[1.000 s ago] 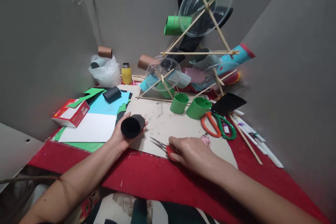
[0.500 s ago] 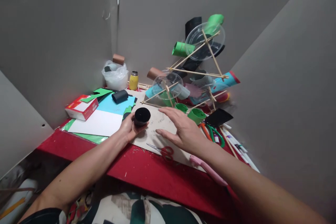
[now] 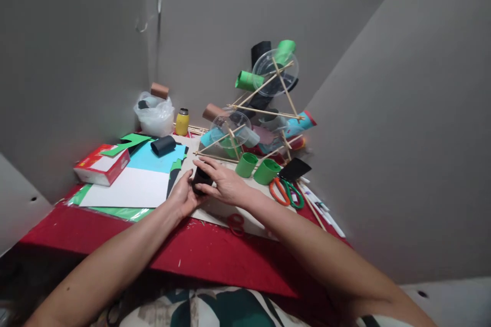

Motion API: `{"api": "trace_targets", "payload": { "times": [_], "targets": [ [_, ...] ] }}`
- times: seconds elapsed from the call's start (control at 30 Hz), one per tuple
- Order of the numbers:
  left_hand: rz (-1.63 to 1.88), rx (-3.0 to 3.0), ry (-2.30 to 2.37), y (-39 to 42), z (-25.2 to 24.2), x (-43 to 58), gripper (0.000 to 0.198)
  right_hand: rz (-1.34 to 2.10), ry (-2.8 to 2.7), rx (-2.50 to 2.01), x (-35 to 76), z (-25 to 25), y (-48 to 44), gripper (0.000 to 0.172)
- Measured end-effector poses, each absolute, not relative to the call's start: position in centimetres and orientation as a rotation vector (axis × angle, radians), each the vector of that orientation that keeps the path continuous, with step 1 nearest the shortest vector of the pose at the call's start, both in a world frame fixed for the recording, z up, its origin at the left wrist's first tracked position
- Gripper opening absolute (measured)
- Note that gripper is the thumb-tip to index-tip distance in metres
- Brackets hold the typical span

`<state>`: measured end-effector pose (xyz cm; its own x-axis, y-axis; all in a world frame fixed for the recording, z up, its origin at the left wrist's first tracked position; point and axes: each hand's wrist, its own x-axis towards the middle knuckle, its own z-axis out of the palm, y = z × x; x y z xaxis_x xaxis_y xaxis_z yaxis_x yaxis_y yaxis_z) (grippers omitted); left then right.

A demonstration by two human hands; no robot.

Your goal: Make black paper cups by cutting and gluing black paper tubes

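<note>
A short black tube (image 3: 201, 180) is between my two hands, above the beige board (image 3: 218, 213). My left hand (image 3: 185, 195) holds it from the left and below. My right hand (image 3: 223, 182) lies over its right side, with fingers across it that hide much of the tube. Two green tubes (image 3: 246, 165) stand upright just beyond my right hand. Red-handled scissors (image 3: 236, 225) lie below my wrists near the board's front edge, their blades hidden or blurred.
Behind stands a stick structure with clear plastic discs (image 3: 275, 72) and coloured tubes. To the left are a red box (image 3: 102, 164), sheets of paper (image 3: 125, 187) and another black tube (image 3: 163, 146). Orange-handled scissors (image 3: 279, 191) and markers (image 3: 333, 224) lie right.
My right hand has moved left onto the black tube, which my left hand held before. The view has shifted, so the table's things appear further left.
</note>
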<state>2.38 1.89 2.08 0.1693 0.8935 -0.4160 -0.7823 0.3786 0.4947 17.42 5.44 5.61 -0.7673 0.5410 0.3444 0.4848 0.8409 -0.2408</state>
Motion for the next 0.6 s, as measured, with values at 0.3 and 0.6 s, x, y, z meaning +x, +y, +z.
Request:
{"api": "trace_targets", "payload": {
  "times": [0.3,0.6],
  "targets": [
    [1.099,0.312,0.668,1.4,3.0,2.7,0.026,0.304,-2.282,-0.725,21.3,5.4,4.8,0.041],
    [0.911,0.546,0.648,0.4,3.5,3.7,0.035,0.397,-2.102,-0.836,26.0,4.3,4.0,0.026]
  ]
}}
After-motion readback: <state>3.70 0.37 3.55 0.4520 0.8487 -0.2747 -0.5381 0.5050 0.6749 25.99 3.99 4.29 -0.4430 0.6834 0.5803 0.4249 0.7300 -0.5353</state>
